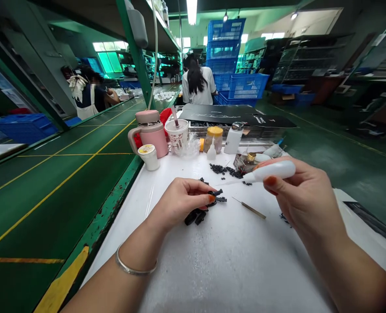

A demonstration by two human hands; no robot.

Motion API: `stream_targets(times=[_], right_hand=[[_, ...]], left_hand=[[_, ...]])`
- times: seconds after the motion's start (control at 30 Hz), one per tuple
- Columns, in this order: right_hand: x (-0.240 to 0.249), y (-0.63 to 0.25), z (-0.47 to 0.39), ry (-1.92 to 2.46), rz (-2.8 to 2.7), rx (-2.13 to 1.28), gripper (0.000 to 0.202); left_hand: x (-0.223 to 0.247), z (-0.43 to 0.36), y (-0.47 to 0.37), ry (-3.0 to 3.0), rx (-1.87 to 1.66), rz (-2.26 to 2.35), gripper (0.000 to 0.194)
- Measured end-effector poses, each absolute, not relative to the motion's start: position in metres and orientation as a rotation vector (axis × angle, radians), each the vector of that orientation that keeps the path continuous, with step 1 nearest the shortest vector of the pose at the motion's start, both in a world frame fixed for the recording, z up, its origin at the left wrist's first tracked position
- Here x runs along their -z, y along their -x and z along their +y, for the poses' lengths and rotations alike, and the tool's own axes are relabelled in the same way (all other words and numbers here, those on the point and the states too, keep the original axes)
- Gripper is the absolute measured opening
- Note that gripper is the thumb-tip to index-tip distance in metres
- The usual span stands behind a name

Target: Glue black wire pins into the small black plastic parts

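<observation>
Left hand (180, 202), thumb and finger pinching black part (218, 198), right hand (307, 195), fingers gripping white bottle (273, 170) pointed toward part, needle tool (253, 210) on table (228, 269) between.

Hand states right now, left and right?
Left hand: closed, pinching a small black part between thumb and fingers.
Right hand: closed around a white squeeze bottle, its nozzle pointing toward the left hand.
</observation>
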State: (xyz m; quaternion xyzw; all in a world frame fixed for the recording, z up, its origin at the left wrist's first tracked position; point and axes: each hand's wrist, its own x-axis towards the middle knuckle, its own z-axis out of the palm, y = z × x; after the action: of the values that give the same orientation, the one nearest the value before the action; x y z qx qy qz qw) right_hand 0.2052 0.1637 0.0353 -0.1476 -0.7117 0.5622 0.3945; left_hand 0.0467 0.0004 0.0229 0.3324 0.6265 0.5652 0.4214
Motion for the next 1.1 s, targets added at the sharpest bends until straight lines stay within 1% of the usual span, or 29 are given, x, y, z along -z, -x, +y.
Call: stream_targets(times=[0.23,0.47,0.7,1.1], right_hand=[[-0.025,-0.2,0.159,0.279,-1.808,-1.41,0.016],[-0.026,-0.2,0.151,0.271,-1.81,-1.401,0.018],[-0.027,-0.201,0.15,0.25,-1.824,-1.35,0.012],[-0.028,-0.201,0.148,0.267,-1.84,-1.318,0.009]], left_hand=[[-0.023,0.0,-0.049,-0.867,-1.358,1.586,0.022],[-0.025,0.002,-0.05,-0.87,-1.346,1.569,0.022],[-0.024,0.002,-0.05,-0.881,-1.332,1.571,0.023],[-0.024,0.001,-0.05,-0.9,-1.324,1.581,0.022]])
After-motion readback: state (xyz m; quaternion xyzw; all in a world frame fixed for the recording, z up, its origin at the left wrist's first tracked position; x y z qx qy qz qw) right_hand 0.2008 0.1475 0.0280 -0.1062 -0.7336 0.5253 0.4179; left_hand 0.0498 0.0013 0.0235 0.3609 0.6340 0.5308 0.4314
